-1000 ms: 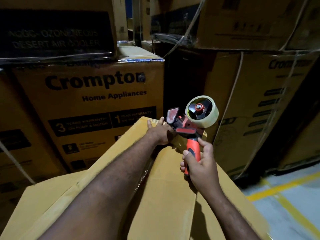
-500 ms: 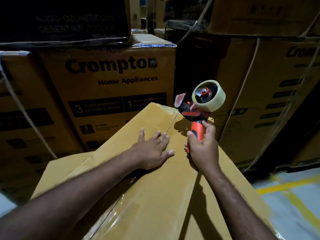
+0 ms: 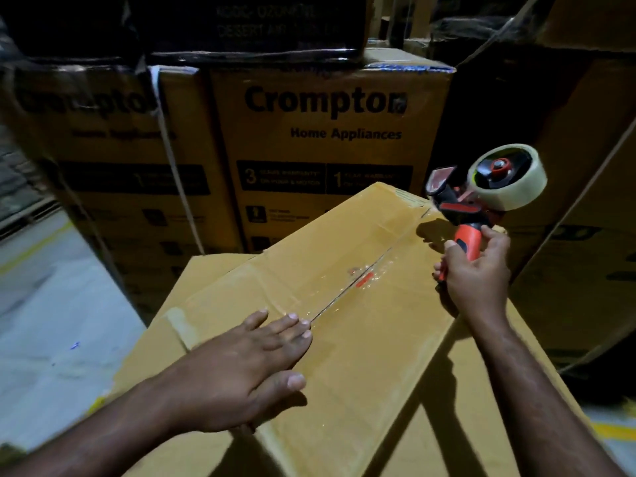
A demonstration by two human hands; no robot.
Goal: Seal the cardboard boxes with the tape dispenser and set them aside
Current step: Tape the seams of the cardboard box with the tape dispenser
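Observation:
A plain brown cardboard box (image 3: 361, 366) lies in front of me, its top flaps closed. Clear tape (image 3: 347, 290) runs along the centre seam. My left hand (image 3: 241, 370) lies flat on the box top with straight fingers, fingertips at the seam. My right hand (image 3: 476, 273) grips the orange handle of a tape dispenser (image 3: 481, 194) and holds it upright above the box's far right corner. The dispenser carries a roll of clear tape (image 3: 512, 180), and its head is lifted off the cardboard.
Tall printed "Crompton Home Appliances" cartons (image 3: 323, 149) stand stacked right behind the box and to the right (image 3: 585, 235), bound with straps. Grey floor (image 3: 51, 321) with a yellow line shows at the left. Another yellow line (image 3: 616, 432) marks the floor at the lower right.
My left hand slid back along the taped seam from the far end of the box toward me. The dispenser stayed raised in my right hand near the far corner.

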